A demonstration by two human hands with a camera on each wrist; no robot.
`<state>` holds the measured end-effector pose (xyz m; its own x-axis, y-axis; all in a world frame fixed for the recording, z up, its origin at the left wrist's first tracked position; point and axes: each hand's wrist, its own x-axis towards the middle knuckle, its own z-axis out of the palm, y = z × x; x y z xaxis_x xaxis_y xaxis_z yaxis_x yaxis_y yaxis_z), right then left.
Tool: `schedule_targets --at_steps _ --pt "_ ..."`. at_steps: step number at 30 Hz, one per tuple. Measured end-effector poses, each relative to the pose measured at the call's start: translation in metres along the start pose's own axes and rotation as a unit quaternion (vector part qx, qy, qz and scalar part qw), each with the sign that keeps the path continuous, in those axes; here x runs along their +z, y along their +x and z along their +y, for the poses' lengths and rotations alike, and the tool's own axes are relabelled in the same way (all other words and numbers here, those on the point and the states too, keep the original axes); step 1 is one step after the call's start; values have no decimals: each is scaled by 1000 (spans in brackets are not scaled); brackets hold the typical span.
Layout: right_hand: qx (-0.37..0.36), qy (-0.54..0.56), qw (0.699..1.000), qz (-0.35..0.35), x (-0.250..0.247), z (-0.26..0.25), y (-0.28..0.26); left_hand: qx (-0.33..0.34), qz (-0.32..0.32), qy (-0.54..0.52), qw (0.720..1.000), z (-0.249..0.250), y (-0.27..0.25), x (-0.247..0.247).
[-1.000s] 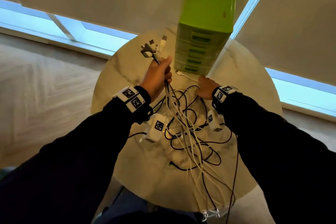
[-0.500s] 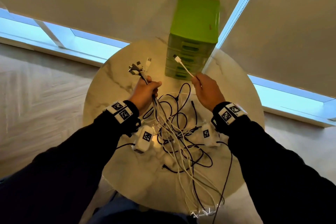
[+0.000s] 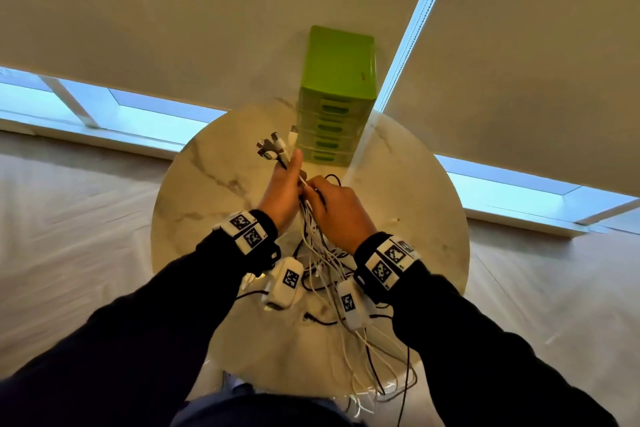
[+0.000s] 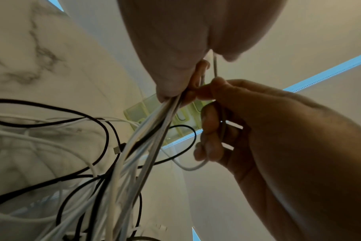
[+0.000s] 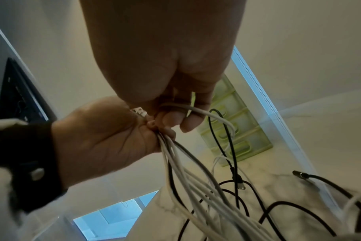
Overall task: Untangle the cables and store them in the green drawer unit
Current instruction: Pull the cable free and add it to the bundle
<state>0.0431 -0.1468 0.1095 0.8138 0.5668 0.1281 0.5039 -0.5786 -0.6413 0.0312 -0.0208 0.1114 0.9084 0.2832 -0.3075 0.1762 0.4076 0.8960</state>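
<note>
Two hands met on one bunch of cables.

The left hand (image 3: pixel 282 192) gripped the bunch of thin white and black cables (image 3: pixel 320 246) tight, plugs poking up toward 12 o'clock, long tails hanging to 6 o'clock over the round marble table (image 3: pixel 207 184). The right hand (image 3: pixel 337 210), touching it at 3 o'clock, pinched one white cable (image 5: pixel 204 112). The green plastic drawer unit (image 3: pixel 341 73) stood closed at 12 o'clock, nearby.

Round marble table (image 3: pixel 214 184), seemingly pale blinds (image 3: pixel 173 10).
</note>
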Motion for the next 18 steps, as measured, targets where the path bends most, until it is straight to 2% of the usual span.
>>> schedule_targets --at_steps 4,8,10,13,15,18 --pt "6 6 1000 -10 -4 -12 -12 12 13 37 999 -1 -5 -5" --pt "5 14 999 -29 -10 4 -26 43 13 2 999 22 -4 -6" --pt "2 42 998 -55 -11 16 -32 48 -10 8 999 32 -4 -8" --pt "6 58 995 -87 -15 26 -29 48 -79 -3 996 44 -10 -4" --pt "12 35 994 -103 -17 33 -24 49 -101 -19 993 55 -15 1" --pt "16 -57 988 -140 -21 49 -23 60 -100 -37 992 74 -19 5"
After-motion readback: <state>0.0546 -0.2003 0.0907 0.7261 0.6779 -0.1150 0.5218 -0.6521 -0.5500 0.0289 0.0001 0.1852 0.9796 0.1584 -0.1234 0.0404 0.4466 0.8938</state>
